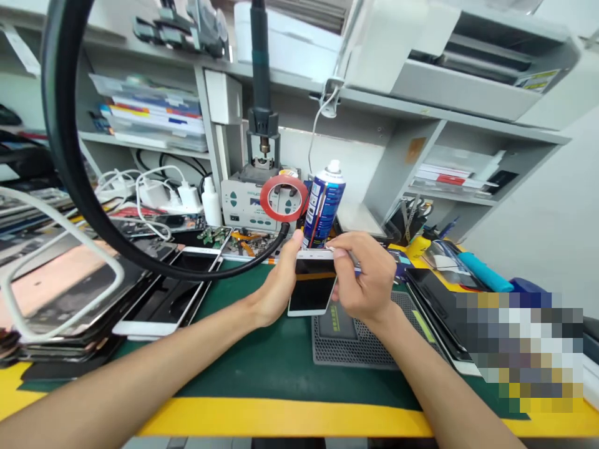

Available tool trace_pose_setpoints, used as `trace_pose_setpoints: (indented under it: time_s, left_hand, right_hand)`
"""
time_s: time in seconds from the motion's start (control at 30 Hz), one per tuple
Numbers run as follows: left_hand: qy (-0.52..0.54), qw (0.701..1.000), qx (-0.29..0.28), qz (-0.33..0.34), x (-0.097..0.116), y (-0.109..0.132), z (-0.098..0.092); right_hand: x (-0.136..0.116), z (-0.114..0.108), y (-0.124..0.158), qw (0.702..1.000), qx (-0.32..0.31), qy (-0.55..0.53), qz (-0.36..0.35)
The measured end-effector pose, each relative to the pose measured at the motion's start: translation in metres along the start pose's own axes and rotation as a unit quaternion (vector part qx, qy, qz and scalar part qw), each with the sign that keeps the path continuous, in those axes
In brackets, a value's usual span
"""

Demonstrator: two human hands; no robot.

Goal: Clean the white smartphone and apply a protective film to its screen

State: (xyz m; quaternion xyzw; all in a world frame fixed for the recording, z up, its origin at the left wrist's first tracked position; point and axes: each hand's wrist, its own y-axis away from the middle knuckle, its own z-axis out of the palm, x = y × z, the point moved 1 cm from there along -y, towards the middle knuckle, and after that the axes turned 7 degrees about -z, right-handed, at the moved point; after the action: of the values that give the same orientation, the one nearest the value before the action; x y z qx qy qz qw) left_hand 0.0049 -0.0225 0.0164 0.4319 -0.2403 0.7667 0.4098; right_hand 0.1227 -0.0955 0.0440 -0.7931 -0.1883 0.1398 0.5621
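**White-framed smartphone (312,288) held up by its edges**

It is raised above the bench, its dark glass face towards the person – probably light and stiff, but slick in front and likely to crack if dropped or flexed. The side edges look the safest place to take hold. The left hand (277,284) does so, closed along the left edge, thumb rising past the top corner. The right hand (367,277) has thumb and forefinger pinched together at the top right corner; whether they grip the rim itself or some tiny pale piece, I cannot tell.

Below lies a dark green work mat (262,365) on a yellow tabletop (281,416), with a grey perforated rectangular pad (355,357) near the right hand. A white-and-black flat phone panel (161,302) lies to the left – smooth, likely to slide. Behind the smartphone stand a blue spray can with a white nozzle (324,202) and a red ring of tape (267,198). A thick black hose (58,118) loops across the left, before grey board shelving (407,146).
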Motion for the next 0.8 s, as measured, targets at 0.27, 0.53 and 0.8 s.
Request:
trace_pose_setpoints:
  time_s: [0.27,0.53,0.8]
  left_hand:
    - [0.048,0.995,-0.008,-0.086,0.004,-0.001,-0.001]
    - [0.050,0.988,0.013,-0.145,0.005,-0.005,-0.011]
    - [0.075,0.981,-0.031,-0.175,0.014,-0.003,-0.010]
  right_hand:
    - [0.004,0.007,0.003,0.982,-0.023,-0.071,0.176]
    - [0.013,0.010,0.006,0.901,-0.069,-0.204,0.377]
    - [0.016,0.007,-0.003,0.856,-0.061,-0.279,0.432]
